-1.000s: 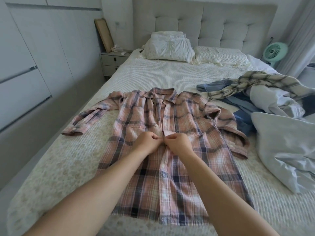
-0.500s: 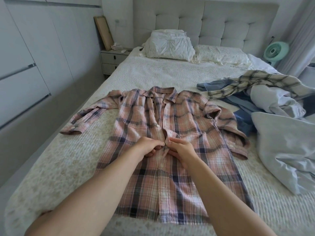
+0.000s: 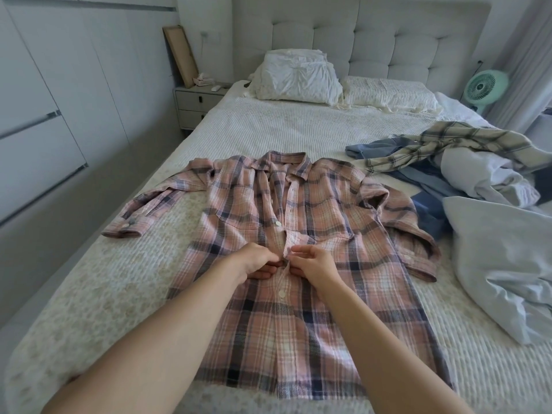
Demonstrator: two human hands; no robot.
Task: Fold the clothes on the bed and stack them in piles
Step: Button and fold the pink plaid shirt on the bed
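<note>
A pink plaid shirt (image 3: 322, 294) lies flat and face up on the bed (image 3: 268, 132), collar away from me, both sleeves spread out. My left hand (image 3: 257, 261) and my right hand (image 3: 310, 264) meet at the button placket near the shirt's middle. Each hand pinches an edge of the placket with curled fingers. Below my hands the front is closed; above them it gapes slightly. A heap of unfolded clothes (image 3: 448, 162) lies to the right: a cream plaid shirt, blue garments and white cloth.
A pale duvet (image 3: 501, 264) is bunched at the right edge of the bed. Two pillows (image 3: 298, 76) lie at the headboard. A nightstand (image 3: 197, 103) stands at the back left, white wardrobes (image 3: 44, 115) along the left, a green fan (image 3: 484, 88) at the back right.
My hands have slid a little toward me along the placket and their fingers have shifted on the cloth. The shirt itself lies as before.
</note>
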